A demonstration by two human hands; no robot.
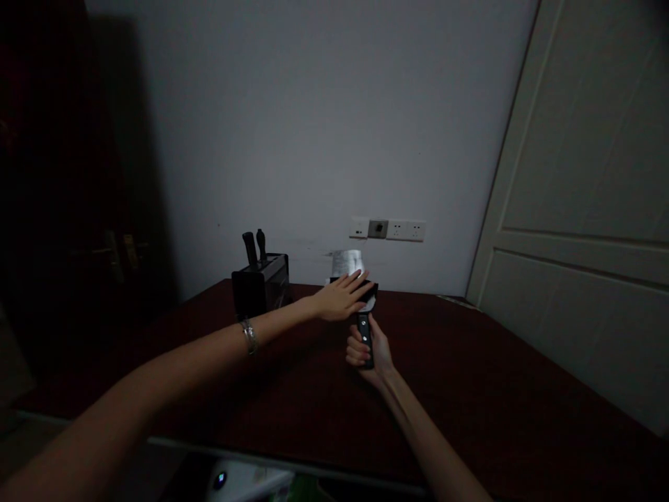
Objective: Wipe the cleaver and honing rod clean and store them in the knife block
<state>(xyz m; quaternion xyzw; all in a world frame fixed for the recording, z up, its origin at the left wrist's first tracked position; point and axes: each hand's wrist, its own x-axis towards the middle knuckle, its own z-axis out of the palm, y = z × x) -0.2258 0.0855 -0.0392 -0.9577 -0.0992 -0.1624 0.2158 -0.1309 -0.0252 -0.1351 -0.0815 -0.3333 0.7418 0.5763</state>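
Note:
My right hand (372,352) is wrapped round the black riveted handle (364,331) of a cleaver, which it holds upright above the table. A bit of the pale blade (368,305) shows just above the handle. Stretched across in front of it is my left hand (342,296), fingers spread, with a silver bracelet at the wrist. A dark piece (372,287) lies behind those fingers; whether they touch it I cannot tell. Above them shows a broad shiny silver surface (347,261), partly hidden, perhaps more of the blade.
A dark knife block (261,282) with two black handles standing out of it is on the left of the dark red table (444,376). Wall sockets (405,230) are behind. A pale door (590,209) stands on the right. White items (251,481) lie below the front edge.

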